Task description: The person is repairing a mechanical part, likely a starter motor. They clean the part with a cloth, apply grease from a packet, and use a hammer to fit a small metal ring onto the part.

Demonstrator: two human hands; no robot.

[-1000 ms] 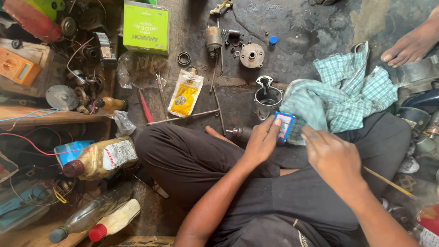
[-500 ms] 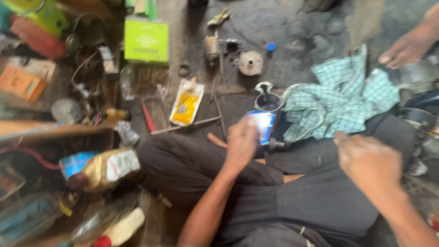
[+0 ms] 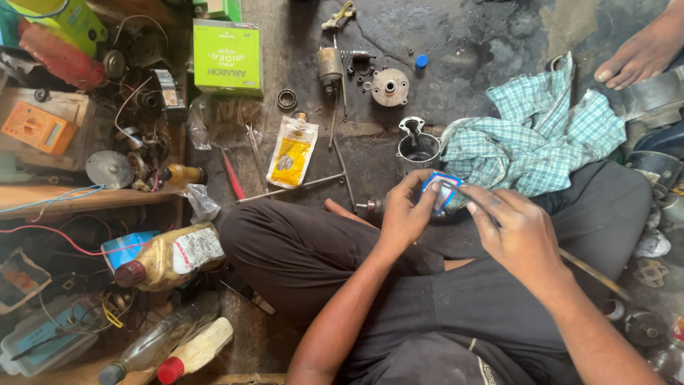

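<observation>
Left hand (image 3: 403, 214): closed around a small blue and white packet (image 3: 440, 192), thumb and fingers pinching its left edge, held above the lap.
Right hand (image 3: 519, 232): fingers curled, fingertips (image 3: 476, 202) on the packet's right edge; whether they pinch it or only touch it is hard to tell.
Packet: between the two hands, just in front of the crossed legs in dark trousers (image 3: 299, 249), partly covered by the fingers.
Metal cup (image 3: 418, 148): just beyond the left hand, open end up, standing on the floor (image 3: 470, 43).
Checked cloth (image 3: 534, 139): beyond the right hand, bunched on the floor and over the knee, touching the cup's side.
Yellow pouch (image 3: 292, 151): left of the left hand, lying flat, well apart from it.
Thin rods (image 3: 299, 184): between the pouch and the left hand, lying crossed on the floor.
Round metal cap (image 3: 390, 87): farther out past the cup, with a blue lid (image 3: 421, 61) near it.
Green box (image 3: 228, 57): far left and beyond the left hand.
Oil bottle (image 3: 167, 257): well left of the left hand, on its side beside the knee.
Orange meter (image 3: 35, 127): far left, on a wooden shelf (image 3: 71, 199).
Another person's foot (image 3: 641, 50): far beyond the right hand, at the top right corner.
</observation>
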